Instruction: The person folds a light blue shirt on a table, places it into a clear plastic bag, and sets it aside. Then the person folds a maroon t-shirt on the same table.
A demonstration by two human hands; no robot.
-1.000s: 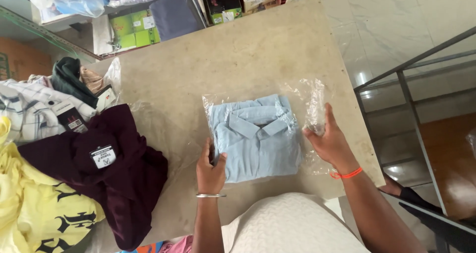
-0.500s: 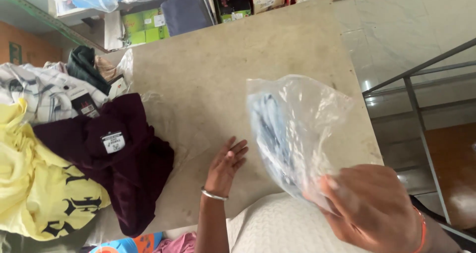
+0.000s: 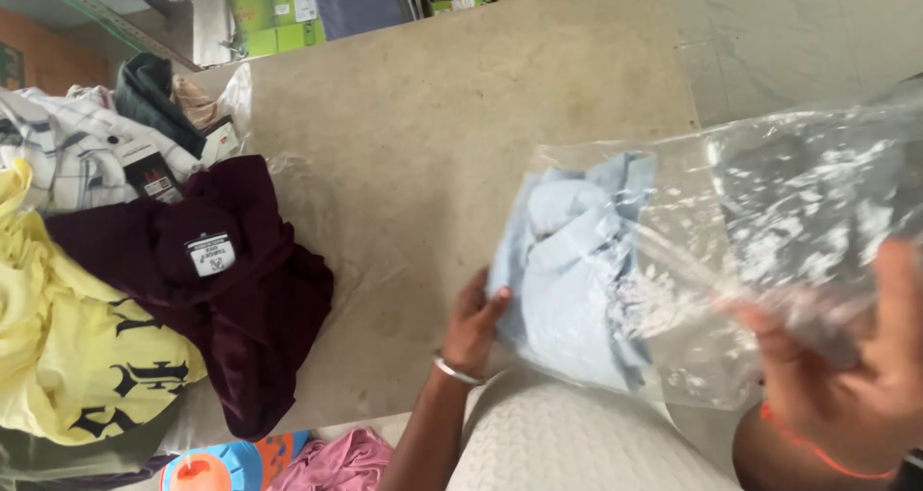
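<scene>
A folded light blue shirt point(image 3: 567, 270) sits inside a clear plastic bag point(image 3: 769, 222) that is lifted off the beige table point(image 3: 433, 106). My left hand point(image 3: 476, 323) grips the lower left end of the bag and shirt. My right hand point(image 3: 851, 356), close to the camera and blurred, holds the bag's loose open end at the right. A silver bangle is on my left wrist, an orange band on my right.
A maroon garment point(image 3: 231, 279) with a black tag lies at the table's left, over a yellow printed one point(image 3: 67, 356). A plaid shirt point(image 3: 67, 145) and dark clothes are behind them. Green boxes point(image 3: 274, 15) stand beyond the far edge. Pink cloth point(image 3: 336, 457) lies below.
The bagged shirt, flat on the table a second ago, has been raised and turned by my right hand. My left hand has come up from the table and taken hold of it.
</scene>
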